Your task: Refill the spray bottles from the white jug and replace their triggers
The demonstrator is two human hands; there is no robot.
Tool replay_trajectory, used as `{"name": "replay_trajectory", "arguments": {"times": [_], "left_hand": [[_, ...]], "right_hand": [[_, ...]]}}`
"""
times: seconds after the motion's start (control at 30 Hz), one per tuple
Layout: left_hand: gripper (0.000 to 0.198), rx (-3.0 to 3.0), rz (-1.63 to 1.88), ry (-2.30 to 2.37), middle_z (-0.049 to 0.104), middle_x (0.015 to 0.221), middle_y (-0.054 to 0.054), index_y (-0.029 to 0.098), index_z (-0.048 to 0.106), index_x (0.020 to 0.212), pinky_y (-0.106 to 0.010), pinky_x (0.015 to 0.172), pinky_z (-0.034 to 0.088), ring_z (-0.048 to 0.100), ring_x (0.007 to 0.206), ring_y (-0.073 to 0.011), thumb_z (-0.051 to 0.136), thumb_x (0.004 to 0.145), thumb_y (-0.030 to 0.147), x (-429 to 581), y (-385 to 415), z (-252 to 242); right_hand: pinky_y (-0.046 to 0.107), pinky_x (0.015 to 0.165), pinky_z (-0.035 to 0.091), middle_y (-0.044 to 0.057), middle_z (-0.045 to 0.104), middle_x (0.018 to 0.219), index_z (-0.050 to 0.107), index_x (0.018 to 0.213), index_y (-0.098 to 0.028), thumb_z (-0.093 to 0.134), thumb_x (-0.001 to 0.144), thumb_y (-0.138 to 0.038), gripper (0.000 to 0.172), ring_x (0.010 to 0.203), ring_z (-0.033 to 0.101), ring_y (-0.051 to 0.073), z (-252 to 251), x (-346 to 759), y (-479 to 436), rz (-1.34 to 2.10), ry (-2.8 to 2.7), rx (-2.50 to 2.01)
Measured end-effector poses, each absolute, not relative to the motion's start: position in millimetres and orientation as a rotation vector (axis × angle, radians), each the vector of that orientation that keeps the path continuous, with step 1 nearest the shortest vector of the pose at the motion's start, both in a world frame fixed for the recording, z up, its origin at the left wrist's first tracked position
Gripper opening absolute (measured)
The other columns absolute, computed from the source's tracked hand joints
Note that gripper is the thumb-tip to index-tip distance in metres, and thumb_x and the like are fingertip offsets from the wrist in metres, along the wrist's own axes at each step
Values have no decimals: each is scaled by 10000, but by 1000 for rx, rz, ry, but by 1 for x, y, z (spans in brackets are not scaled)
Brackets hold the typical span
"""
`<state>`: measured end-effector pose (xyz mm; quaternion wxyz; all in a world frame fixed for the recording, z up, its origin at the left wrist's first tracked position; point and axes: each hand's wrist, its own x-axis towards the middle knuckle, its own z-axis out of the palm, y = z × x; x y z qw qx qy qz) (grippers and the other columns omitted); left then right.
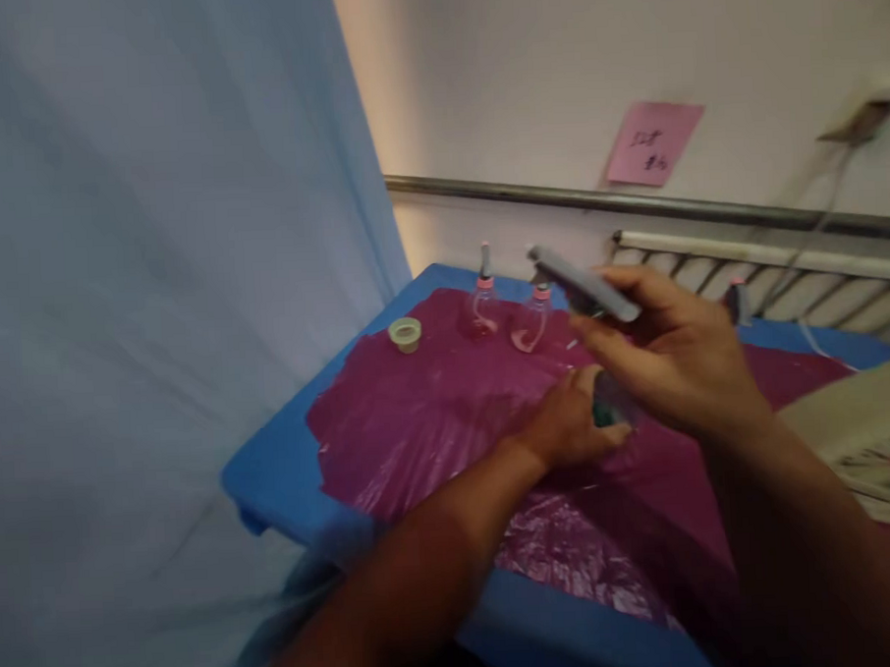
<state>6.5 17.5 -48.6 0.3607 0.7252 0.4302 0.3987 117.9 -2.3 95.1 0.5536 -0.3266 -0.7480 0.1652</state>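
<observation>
My left hand [563, 427] is wrapped around a small clear bottle [608, 397] with something dark green inside; the fingers hide much of it. Just above, my right hand [674, 348] pinches a long grey spray head [582, 280], tilted and slightly blurred. Whether that head is joined to the bottle I cannot tell. Beyond my hands stand two clear spray bottles, one at the left [483, 310] and one nearer my right hand [531, 322], with pink collars, grey tops and a little pinkish content.
A small pale cup [405, 333] stands on the purple plastic sheet [411, 404] over a blue table [274, 469]. At the right lies a cream-coloured object [854, 424], with another grey top [739, 301] behind. A blue curtain [153, 238] hangs at left; a metal rail [512, 188] crosses the wall.
</observation>
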Motion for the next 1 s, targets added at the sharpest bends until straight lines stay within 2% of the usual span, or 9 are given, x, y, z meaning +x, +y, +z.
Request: {"name": "replay_trajectory", "arguments": {"times": [0.1, 0.3, 0.4, 0.53, 0.67, 0.73, 0.9, 1.0], "left_hand": [[764, 1912, 994, 1090, 742, 1420, -132, 252, 663, 1503, -585, 1202, 578, 709, 1312, -382, 971, 809, 337, 7, 25, -51], [781, 1926, 970, 1103, 718, 1471, -112, 294, 611, 1531, -541, 1182, 576, 711, 1329, -376, 915, 816, 372, 2, 24, -48], [782, 1922, 969, 1105, 704, 1488, -114, 298, 599, 1545, -545, 1185, 569, 710, 1322, -375, 909, 831, 375, 0, 23, -47], [725, 1921, 971, 1064, 699, 1475, -94, 314, 595, 1518, -519, 1188, 558, 694, 1340, -352, 894, 859, 361, 0, 25, -48], [679, 1955, 930, 1064, 715, 1401, -94, 301, 594, 1485, -524, 1125, 571, 704, 1273, -353, 883, 875, 378, 0, 28, -48], [662, 1959, 920, 1055, 720, 1383, -100, 287, 595, 1467, -526, 1115, 571, 705, 1271, -360, 878, 874, 374, 1, 29, -47], [657, 1979, 949, 1063, 708, 1410, -148, 242, 579, 1471, -556, 1140, 559, 690, 1319, -388, 850, 880, 339, 4, 30, -49], [690, 1986, 947, 1086, 703, 1427, -153, 244, 566, 1487, -564, 1135, 568, 693, 1326, -396, 863, 871, 340, 4, 30, -51]], "right_hand": [[362, 827, 685, 6, 831, 1058, 832, 1157, -329, 912, 939, -347, 233, 900, 781, 203, 116, 167, -18, 379, -1553, -865], [343, 690, 680, 8, 828, 1032, 842, 1150, -364, 953, 910, -345, 265, 831, 769, 207, 114, 211, -27, 380, -1389, -883], [360, 763, 700, -4, 818, 1038, 822, 1143, -354, 932, 929, -334, 242, 848, 763, 198, 105, 208, -24, 363, -1385, -874], [367, 901, 698, 2, 813, 1118, 795, 1213, -322, 888, 969, -300, 262, 992, 788, 196, 96, 197, -18, 412, -1451, -846], [311, 791, 658, 0, 794, 1054, 782, 1218, -281, 862, 995, -326, 241, 893, 753, 170, 80, 192, -2, 552, -1563, -862], [292, 796, 637, -5, 792, 1019, 777, 1197, -271, 847, 1013, -362, 217, 874, 743, 158, 68, 193, 10, 643, -1576, -872], [363, 1028, 635, 50, 841, 1182, 729, 1261, -266, 835, 1023, -513, 360, 1113, 799, 202, 34, 196, 29, 854, -1544, -925], [404, 1069, 631, 68, 846, 1201, 710, 1274, -265, 814, 1022, -584, 420, 1123, 804, 222, 18, 198, 30, 927, -1540, -956]]}}
